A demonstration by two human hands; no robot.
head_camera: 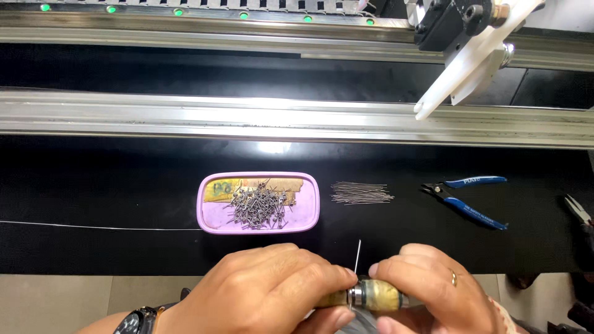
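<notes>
Two bare hands meet at the bottom edge, seen from above. The left hand (266, 291) and right hand (433, 287) both close around a short tool with a marbled yellow-green handle (377, 295) and a metal collar; fingers of each are curled tight on it, thumbs nearly touching. A thin straight wire (358, 252) sticks up from betw. the fingertips, near the collar. The right hand wears a ring; a dark watch sits on the left wrist.

Just beyond the hands, a lilac oval tray (309, 213) holds a heap of small bent wire pieces w/ yellowish tape on its floor. To its right lies a loose bundle of straight wires (362, 193), then blue-handled cutters (470, 201), well apart from the hands. Nothing lies betw. hands and tray.

At far right another plier-like tool (578, 210) is cut off by the frame. The handle's lower part is hidden under the palms; how the wire attaches can't be made out.

The surface is a black mat (99, 185) w/ a thin pale line across it. Behind run metal rails (185, 117), a row of green lights and a white bracket at top right.
</notes>
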